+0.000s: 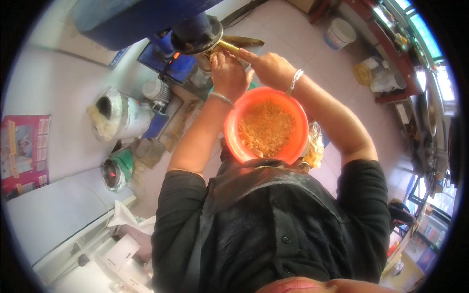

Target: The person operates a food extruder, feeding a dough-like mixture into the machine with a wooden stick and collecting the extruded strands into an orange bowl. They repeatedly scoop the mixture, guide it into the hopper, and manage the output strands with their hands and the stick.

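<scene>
A large blue machine (141, 22) stands at the top, with a dark round outlet (198, 36) pointing down. Just beneath that outlet, my left hand (227, 75) has its fingers bent against tan, crumbly material; whether they hold a piece is hidden. My right hand (272, 71) grips a yellowish stick (228, 47), its index finger laid along it and the far end reaching the outlet. Between my forearms, close to my body, an orange-red basin (303, 124) holds loose brownish-orange crumbs (266, 129).
At the left are a metal drum (134, 117), an electric motor (155, 90) and a container with green cloth (115, 171). Plastic wrapping (315, 146) lies right of the basin. A white bucket (340, 34) and a yellow-lidded tub (364, 73) stand by the right-hand shelving.
</scene>
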Demonstrator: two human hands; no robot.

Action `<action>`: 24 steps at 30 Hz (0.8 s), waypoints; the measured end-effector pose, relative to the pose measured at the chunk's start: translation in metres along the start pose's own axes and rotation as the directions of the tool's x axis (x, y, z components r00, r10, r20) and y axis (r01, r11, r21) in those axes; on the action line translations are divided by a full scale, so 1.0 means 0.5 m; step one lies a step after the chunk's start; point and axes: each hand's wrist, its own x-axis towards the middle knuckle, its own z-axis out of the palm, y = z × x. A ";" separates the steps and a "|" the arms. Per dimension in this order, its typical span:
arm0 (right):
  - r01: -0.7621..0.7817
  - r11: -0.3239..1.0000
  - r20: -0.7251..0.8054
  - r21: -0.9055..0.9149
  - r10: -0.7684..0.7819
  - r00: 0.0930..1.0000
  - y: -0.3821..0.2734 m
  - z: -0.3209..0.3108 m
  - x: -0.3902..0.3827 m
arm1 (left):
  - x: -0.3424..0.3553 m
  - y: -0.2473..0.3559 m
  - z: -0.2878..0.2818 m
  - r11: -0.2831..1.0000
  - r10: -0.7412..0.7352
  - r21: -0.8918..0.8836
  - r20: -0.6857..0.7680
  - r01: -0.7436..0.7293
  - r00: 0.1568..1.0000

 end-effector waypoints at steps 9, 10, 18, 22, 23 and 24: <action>-0.061 0.998 0.008 -0.010 0.062 0.998 0.003 -0.026 -0.015 | -0.002 -0.005 -0.001 1.000 -0.022 -0.017 0.130 0.024 0.991; -0.031 0.999 0.010 -0.037 0.031 0.999 0.002 -0.024 -0.011 | -0.002 -0.002 0.002 1.000 -0.020 -0.018 0.100 0.022 0.995; 0.129 0.978 0.013 -0.166 -0.129 0.992 -0.005 -0.009 0.018 | -0.006 -0.001 0.014 1.000 0.015 0.010 0.028 -0.016 0.999; 0.161 0.957 0.079 -0.240 -0.146 0.986 -0.013 0.003 0.036 | -0.002 -0.010 0.039 0.998 0.032 -0.052 0.042 -0.030 0.999; 0.160 0.951 0.071 -0.265 -0.146 0.987 -0.015 0.010 0.036 | 0.001 -0.012 0.040 0.997 0.028 -0.071 0.043 -0.025 0.999; 0.159 0.944 0.063 -0.289 -0.148 0.987 -0.017 0.012 0.037 | 0.003 -0.013 0.040 0.997 0.029 -0.070 0.027 -0.028 0.999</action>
